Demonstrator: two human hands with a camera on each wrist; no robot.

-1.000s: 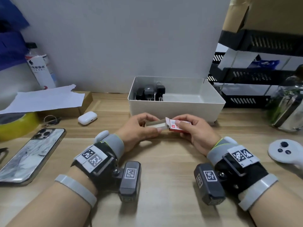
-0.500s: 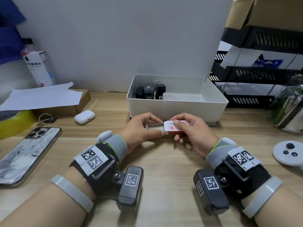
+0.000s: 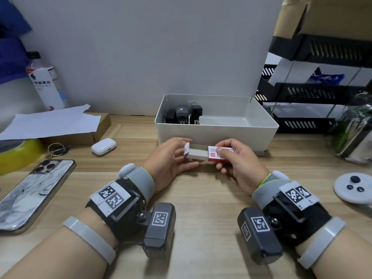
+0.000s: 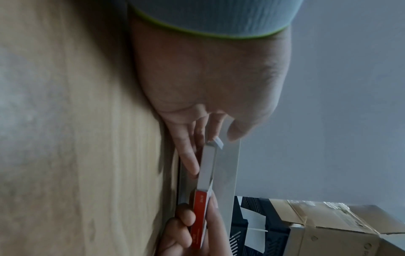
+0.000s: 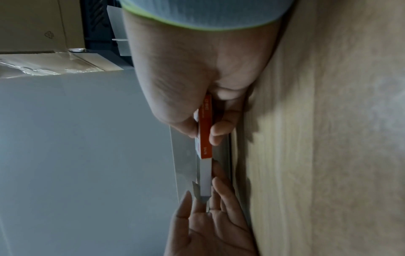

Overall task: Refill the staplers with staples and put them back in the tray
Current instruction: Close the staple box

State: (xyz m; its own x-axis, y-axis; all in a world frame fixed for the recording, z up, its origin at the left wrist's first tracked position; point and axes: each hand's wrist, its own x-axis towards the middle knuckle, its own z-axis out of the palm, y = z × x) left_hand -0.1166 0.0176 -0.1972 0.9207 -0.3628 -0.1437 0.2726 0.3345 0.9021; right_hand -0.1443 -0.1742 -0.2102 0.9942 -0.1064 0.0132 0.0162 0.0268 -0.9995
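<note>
Nearest the viewer, at the bottom of the frame, two forearms wearing wrist cameras reach forward over a bare stretch of wooden desk (image 3: 201, 198). At centre frame, just in front of the tray, both hands hold a small staple box above the desk. The right hand (image 3: 239, 164) grips the red and white sleeve (image 3: 220, 155), thumb on top and fingers curled beneath. The left hand (image 3: 171, 158) pinches the grey inner drawer (image 3: 198, 154), which is slid partway out to the left with its end flap lifted; what is inside cannot be seen.

At lower left lies a phone (image 3: 30, 190); further back sit a white earbud case (image 3: 103, 146), a key ring (image 3: 55, 148) and paper (image 3: 52, 121) on a flat cardboard box. A white game controller (image 3: 354, 187) lies at the right edge.

Behind the hands stands the open white tray (image 3: 217, 135). Three dark staplers (image 3: 183, 114) stand bunched in its back left corner; the rest of its floor is bare. Black shelving (image 3: 314, 93) fills the upper right, and a bottle (image 3: 47, 85) stands at upper left against the grey wall.
</note>
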